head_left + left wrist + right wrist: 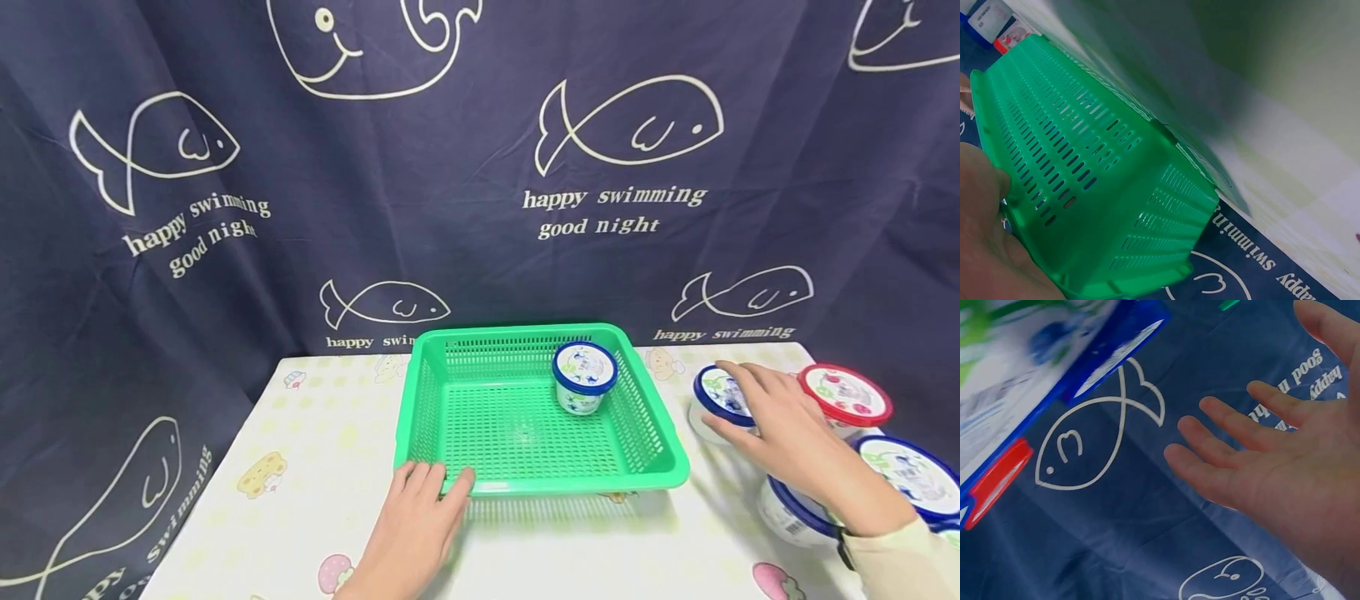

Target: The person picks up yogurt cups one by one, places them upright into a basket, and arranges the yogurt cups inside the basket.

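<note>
My left hand (416,525) grips the front-left rim of a green plastic basket (540,482). In the left wrist view the thumb of that hand (982,219) lies against the outside of the slotted basket wall (1079,156). One round white tub with a blue lid (586,368) stands inside the basket, toward its right back corner. To the right of the basket, my right hand (795,433) reaches over another blue-lidded tub (712,429), fingers spread and partly covering its lid. The right wrist view shows this hand (1279,450) with its fingers extended and nothing against the palm.
A red-lidded tub (846,396) stands right of my right hand. Larger blue-lidded tubs (911,475) crowd the table's right side, one partly beneath my forearm. A patterned cloth covers the table (300,467); a dark blue fish-print curtain (480,183) hangs behind it.
</note>
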The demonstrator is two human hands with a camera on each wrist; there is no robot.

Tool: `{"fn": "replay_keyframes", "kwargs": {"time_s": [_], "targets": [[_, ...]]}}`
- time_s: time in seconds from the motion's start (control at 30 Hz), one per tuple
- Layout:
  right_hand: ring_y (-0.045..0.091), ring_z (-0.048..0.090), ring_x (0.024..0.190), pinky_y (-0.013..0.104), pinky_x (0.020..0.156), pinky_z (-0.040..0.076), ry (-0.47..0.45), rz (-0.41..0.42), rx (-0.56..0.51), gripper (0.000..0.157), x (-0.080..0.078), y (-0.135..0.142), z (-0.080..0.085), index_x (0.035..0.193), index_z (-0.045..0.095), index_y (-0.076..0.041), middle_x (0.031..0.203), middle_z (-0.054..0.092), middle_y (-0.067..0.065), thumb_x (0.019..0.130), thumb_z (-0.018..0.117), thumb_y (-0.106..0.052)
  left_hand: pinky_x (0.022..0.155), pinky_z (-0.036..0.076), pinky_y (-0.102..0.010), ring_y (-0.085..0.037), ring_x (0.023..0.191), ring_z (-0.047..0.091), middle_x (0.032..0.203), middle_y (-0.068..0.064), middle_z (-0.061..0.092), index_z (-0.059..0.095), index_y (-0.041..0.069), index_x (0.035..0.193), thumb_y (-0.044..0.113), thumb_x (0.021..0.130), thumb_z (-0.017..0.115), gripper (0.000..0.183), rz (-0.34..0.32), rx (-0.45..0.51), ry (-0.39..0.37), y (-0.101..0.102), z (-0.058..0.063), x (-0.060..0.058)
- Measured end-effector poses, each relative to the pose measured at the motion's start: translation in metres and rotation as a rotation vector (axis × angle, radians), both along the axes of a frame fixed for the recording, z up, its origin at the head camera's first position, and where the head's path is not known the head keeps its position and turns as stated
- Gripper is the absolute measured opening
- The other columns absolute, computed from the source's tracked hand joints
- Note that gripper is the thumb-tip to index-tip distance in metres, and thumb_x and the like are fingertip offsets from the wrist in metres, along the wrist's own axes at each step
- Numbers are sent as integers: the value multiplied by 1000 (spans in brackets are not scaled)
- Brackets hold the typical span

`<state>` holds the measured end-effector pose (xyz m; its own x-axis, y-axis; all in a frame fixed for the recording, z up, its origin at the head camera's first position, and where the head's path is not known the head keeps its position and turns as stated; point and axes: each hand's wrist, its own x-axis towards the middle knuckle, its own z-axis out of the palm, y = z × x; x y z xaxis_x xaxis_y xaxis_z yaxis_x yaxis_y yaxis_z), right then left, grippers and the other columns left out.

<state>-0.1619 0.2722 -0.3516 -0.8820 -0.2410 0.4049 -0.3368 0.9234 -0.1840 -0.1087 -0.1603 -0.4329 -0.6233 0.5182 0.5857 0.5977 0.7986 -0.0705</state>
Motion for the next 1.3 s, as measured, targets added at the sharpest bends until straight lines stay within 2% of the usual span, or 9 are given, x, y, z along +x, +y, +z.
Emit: {"fn": "replay_keyframes", "kwargs": {"time_s": [0.2, 0.37, 0.5, 0.67, 0.83, 0.93, 1.07, 1.3], "targets": [[44, 35, 109, 59, 94, 21, 28, -3, 18, 73, 7, 11, -6, 131, 39, -6, 119, 44, 20, 74, 67, -42, 82, 35, -43, -22, 73, 42, 80, 0, 44, 53, 18, 114, 30, 96, 25, 35, 3, -7, 3, 0, -1, 0], [45, 36, 110, 63, 81, 26, 10, -53, 26, 74, 14, 18, -9, 131, 39, -6, 119, 44, 21, 74, 66, -46, 82, 35, -42, -22, 73, 42, 80, 0, 44, 53, 18, 114, 30, 97, 26, 35, 6, -16, 3, 0, 0, 0], [47, 35, 111, 64, 76, 26, -10, -80, 32, 76, 19, 24, -13, 132, 38, -6, 123, 42, 26, 73, 67, -46, 82, 35, -42, -21, 73, 42, 80, 0, 44, 53, 19, 114, 31, 97, 25, 35, 11, -22, -3, 0, 1, 0], [46, 37, 107, 64, 75, 27, 24, -82, 34, 77, 23, 30, -19, 129, 40, -3, 119, 45, 26, 70, 71, -43, 82, 35, -42, -21, 72, 41, 79, 0, 43, 53, 19, 113, 31, 97, 25, 35, 6, -13, -8, 0, 2, 0], [46, 38, 106, 62, 79, 26, 36, -76, 17, 76, 25, 34, -25, 124, 43, -1, 117, 46, 26, 68, 73, -42, 82, 35, -42, -21, 72, 41, 78, 1, 43, 53, 19, 113, 31, 97, 24, 35, 8, -15, -11, 0, 3, 1], [47, 35, 110, 65, 88, 21, 13, -89, 15, 77, 28, 37, -29, 125, 42, 0, 120, 43, 28, 69, 72, -43, 82, 35, -42, -21, 72, 41, 78, 1, 43, 53, 19, 114, 30, 97, 24, 35, 11, -19, -9, 0, 3, 1], [49, 31, 115, 61, 100, 9, -10, -92, 23, 77, 31, 42, -35, 126, 40, 2, 123, 40, 32, 70, 71, -40, 82, 35, -42, -21, 73, 42, 79, 0, 43, 53, 19, 113, 31, 97, 24, 35, 8, -15, -8, 0, 2, 1], [51, 29, 116, 57, 103, -1, -33, -120, 33, 71, 37, 49, -44, 121, 43, 2, 118, 42, 35, 73, 68, -44, 82, 35, -42, -22, 73, 41, 79, 0, 43, 53, 18, 114, 31, 97, 25, 36, 7, -12, -11, 1, 3, 0]]}}
